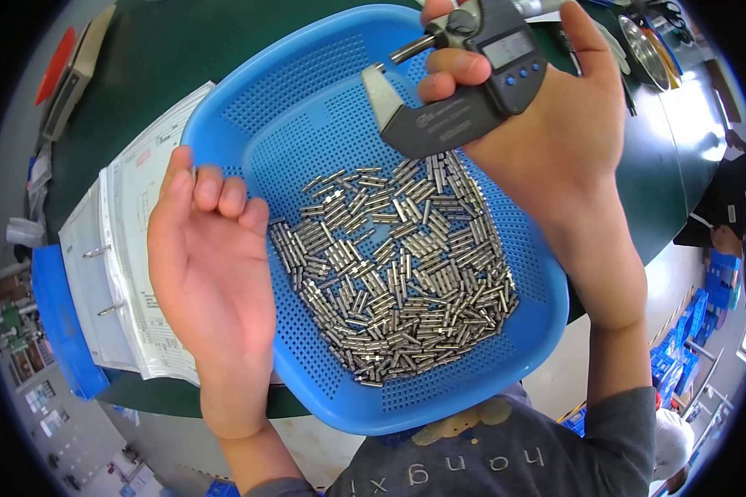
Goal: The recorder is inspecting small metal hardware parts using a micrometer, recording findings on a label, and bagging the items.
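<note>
Black micrometer [464, 91] in right hand [547, 124]

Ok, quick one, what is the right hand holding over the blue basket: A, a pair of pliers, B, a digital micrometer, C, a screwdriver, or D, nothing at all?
B: the right hand grips a dark digital micrometer with a small display, above the blue perforated basket of small metal pins.

I see an open ring binder [116, 273] of paper sheets on the dark green table [224, 50], a metal bowl [645, 51] far right, and blue crates [704, 311] on the floor.
</note>
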A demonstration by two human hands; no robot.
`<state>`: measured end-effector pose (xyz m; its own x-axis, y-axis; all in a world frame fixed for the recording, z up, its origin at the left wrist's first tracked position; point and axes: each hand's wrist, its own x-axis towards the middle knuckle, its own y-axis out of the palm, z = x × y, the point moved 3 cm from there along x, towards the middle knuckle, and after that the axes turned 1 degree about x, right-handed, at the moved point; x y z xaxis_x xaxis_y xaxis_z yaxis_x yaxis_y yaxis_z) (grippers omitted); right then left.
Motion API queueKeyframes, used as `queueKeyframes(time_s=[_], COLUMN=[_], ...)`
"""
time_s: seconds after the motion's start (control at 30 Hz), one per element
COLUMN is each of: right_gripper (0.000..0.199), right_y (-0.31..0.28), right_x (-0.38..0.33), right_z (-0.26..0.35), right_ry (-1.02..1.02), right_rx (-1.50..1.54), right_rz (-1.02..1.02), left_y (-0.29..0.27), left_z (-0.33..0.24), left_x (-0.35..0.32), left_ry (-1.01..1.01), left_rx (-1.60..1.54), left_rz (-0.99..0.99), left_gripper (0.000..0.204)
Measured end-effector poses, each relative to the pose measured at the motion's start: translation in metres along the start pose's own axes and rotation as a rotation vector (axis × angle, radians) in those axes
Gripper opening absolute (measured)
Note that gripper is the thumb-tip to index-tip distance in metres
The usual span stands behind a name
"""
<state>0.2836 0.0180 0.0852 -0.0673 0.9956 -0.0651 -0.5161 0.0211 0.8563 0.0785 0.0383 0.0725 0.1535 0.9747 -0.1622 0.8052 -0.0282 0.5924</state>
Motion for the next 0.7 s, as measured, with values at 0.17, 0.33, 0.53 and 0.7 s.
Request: queueKeyframes(time_s=[0.17, 0.33, 0.53, 0.7], right_gripper=[0.051, 0.053, 0.052, 0.051], right_y=[0.0001, 0.0000, -0.0034, -0.0072], right_x=[-0.0011, 0.0018, 0.0036, 0.0058], right_z=[0.0030, -0.0004, 0.0043, 0.0070], right_ry=[-0.025, 0.050, 0.058, 0.055], right_rx=[0.045, 0.097, 0.054, 0.026], right_rz=[0.063, 0.333, 0.278, 0.162], left_y=[-0.0008, -0.0013, 0.0038, 0.0039], left_z=[0.0001, 0.0012, 0.0015, 0.0039], left_x=[0.0019, 0.0013, 0.0013, 0.0035], left_ry=[-0.033, -0.050, -0.052, -0.074], left_rx=[-0.067, -0.087, -0.101, -0.133], left_rz=[0.049, 0.040, 0.059, 0.077], left_gripper=[0.021, 0.020, 0.015, 0.016])
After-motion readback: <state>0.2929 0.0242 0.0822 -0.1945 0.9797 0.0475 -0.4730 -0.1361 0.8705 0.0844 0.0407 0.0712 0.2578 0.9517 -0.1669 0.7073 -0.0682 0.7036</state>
